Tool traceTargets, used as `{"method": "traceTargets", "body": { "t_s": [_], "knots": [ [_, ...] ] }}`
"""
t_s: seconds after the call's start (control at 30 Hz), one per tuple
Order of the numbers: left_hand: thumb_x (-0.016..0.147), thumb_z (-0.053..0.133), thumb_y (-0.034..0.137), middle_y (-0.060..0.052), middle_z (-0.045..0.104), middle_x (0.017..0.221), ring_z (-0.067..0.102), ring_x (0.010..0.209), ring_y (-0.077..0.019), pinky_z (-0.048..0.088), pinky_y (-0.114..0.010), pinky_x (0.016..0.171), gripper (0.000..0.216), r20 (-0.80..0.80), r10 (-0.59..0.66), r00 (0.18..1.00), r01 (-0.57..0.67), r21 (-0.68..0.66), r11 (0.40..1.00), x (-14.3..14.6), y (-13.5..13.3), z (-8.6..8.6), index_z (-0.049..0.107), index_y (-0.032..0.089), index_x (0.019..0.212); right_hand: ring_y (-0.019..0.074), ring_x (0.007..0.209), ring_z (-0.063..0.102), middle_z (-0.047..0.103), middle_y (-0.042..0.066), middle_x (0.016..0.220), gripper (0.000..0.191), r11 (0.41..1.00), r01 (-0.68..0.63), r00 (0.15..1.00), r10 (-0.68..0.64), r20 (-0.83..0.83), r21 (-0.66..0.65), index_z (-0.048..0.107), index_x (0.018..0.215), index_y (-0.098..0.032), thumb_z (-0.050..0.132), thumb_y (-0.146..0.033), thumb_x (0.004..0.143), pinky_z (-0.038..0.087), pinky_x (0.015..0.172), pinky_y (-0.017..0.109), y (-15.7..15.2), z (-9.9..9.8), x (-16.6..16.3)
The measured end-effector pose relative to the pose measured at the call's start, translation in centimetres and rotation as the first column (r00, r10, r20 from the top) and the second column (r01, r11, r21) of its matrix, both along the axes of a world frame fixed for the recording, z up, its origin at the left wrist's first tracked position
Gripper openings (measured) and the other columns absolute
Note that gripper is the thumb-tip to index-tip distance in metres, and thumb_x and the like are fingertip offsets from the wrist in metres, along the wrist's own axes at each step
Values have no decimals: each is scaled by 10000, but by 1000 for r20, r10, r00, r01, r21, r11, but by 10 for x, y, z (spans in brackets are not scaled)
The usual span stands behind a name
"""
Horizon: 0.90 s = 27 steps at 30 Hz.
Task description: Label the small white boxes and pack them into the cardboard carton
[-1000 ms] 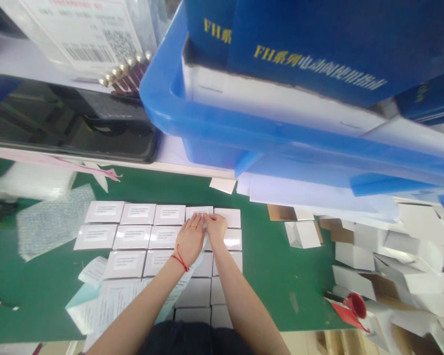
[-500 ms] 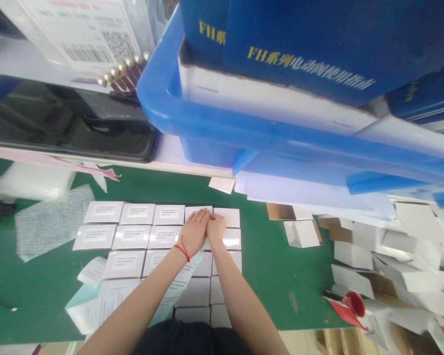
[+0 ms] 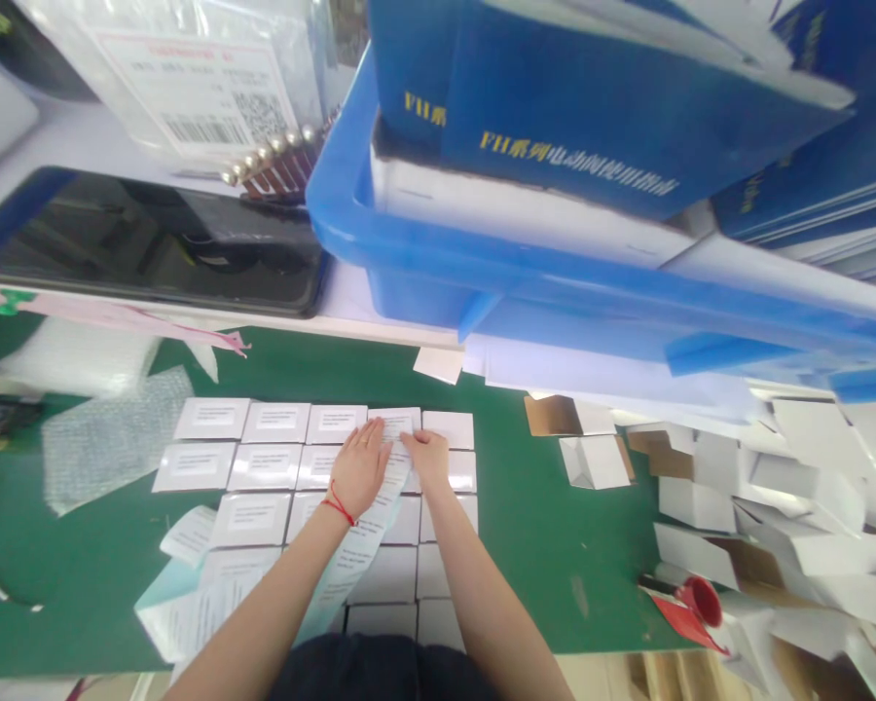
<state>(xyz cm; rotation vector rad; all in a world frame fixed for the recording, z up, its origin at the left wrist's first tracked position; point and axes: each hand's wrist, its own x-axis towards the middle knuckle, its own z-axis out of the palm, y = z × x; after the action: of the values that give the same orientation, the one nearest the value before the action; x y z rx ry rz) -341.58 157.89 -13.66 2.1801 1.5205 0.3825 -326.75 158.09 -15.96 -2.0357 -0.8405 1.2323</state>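
Small white boxes [image 3: 252, 518] lie in tight rows on the green table, and those toward the left and back carry printed labels. A long pale-green backing strip of printed labels [image 3: 357, 553] runs from my body up to a box in the back row. My left hand [image 3: 360, 469], with a red string at the wrist, lies flat beside the strip's upper end, fingers stretched out. At the strip's right edge, my right hand [image 3: 428, 458] pinches it between thumb and fingers. Part of the box under the strip is hidden.
Folded strip [image 3: 171, 604] lies at the left front, near bubble wrap [image 3: 113, 443]. Open white cartons [image 3: 766, 497] and a red tape roll [image 3: 699, 601] lie right. Above the table's back, a shelf bears a phone [image 3: 153, 243] and a blue bin [image 3: 423, 248] of booklets.
My hands have moved apart from each other. The left one slid left and slightly down, uncovering the strip's upper end, which my right fingers now pinch. The view has shifted slightly.
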Motion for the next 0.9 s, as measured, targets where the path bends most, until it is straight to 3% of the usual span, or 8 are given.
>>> {"method": "traceTargets", "body": {
  "t_s": [0.13,0.23,0.33,0.43,0.5,0.6,0.7,0.9],
  "knots": [
    [979,334,324,-209,592,1349,529,1294,-296,417,-493,1099,453,163,82,983,-77,-39,996,0,-5,-5,517,78,1314,139,475,510,586,-3,499,278,997,-50,986,39,-162,-64,642,562,-155,688,-420,631,347,471,239,-27,1,6],
    [921,451,376,-172,658,1199,624,1121,-281,496,-487,996,394,343,286,895,-257,-126,958,1,-17,-4,574,138,1210,131,464,496,589,-3,504,263,994,-69,969,45,-244,-88,632,566,-156,719,-403,591,336,450,233,-51,8,12],
    [777,650,462,-118,690,1024,668,892,-245,562,-403,800,457,453,555,697,-385,-416,823,3,-34,1,611,156,1113,150,533,544,637,12,576,248,997,-42,938,18,-347,-60,658,633,-164,745,-393,592,387,491,241,-71,18,14],
    [659,752,529,-67,710,807,655,715,-215,533,-320,630,470,419,725,547,-220,-764,607,6,-50,7,673,145,919,183,645,610,695,28,689,253,999,31,836,-29,-548,-5,708,750,-177,779,-371,603,480,623,285,-82,28,13],
    [627,762,565,-49,695,688,634,630,-201,505,-299,572,463,403,750,524,-102,-845,525,7,-58,10,682,136,781,191,699,630,717,28,755,284,997,80,764,-49,-643,20,724,824,-184,794,-352,607,499,700,309,-85,32,12],
    [598,774,583,-46,699,657,630,608,-190,502,-288,572,477,407,753,517,-74,-855,514,8,-61,12,693,132,726,180,667,614,705,14,720,266,991,135,743,-94,-663,11,718,792,-176,794,-350,606,488,688,305,-83,32,9],
    [598,777,580,-51,712,675,650,642,-201,515,-291,593,476,409,751,518,-64,-857,512,7,-60,14,712,133,749,157,580,559,645,-11,595,223,983,181,809,-161,-565,-21,679,660,-166,785,-346,583,449,599,280,-81,26,6],
    [604,734,613,-35,687,632,629,619,-197,486,-279,558,494,397,704,588,-143,-807,574,6,-53,11,709,137,732,144,549,535,641,-8,585,254,982,190,885,-170,-434,3,667,634,-167,745,-408,615,428,540,261,-77,14,0]
  ]
}}
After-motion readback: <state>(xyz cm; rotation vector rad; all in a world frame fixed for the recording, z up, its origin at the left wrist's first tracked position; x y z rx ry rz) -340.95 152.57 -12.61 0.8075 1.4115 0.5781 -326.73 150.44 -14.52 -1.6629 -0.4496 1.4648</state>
